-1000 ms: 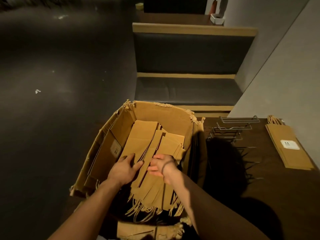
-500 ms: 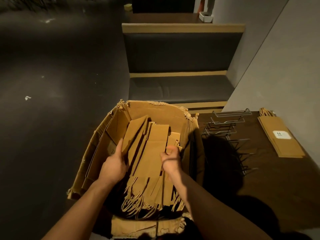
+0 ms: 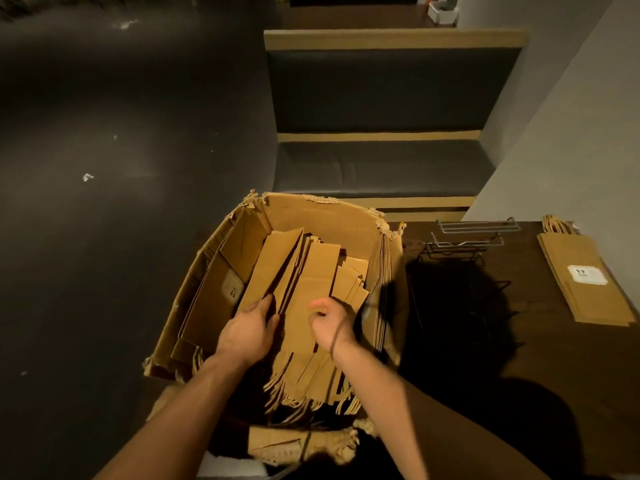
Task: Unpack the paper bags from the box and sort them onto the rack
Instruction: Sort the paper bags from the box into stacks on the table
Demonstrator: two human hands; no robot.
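Both hands worked inside the box [image 3: 207, 292]: left hand [image 3: 247, 332] gripped some paper bags [image 3: 304, 289]; right hand [image 3: 329, 325] curled loosely, seemingly empty. Light, floppy, slippery stacks probably want pinching mid-edge, not by handles.

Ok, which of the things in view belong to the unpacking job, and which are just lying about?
Part of the job:
- cardboard box
- paper bags in the box
- left hand and right hand, both in among the bags
- wire rack on the table
- bags lying flat by the wall

Lying about:
- bench seat
- white scrap on the floor
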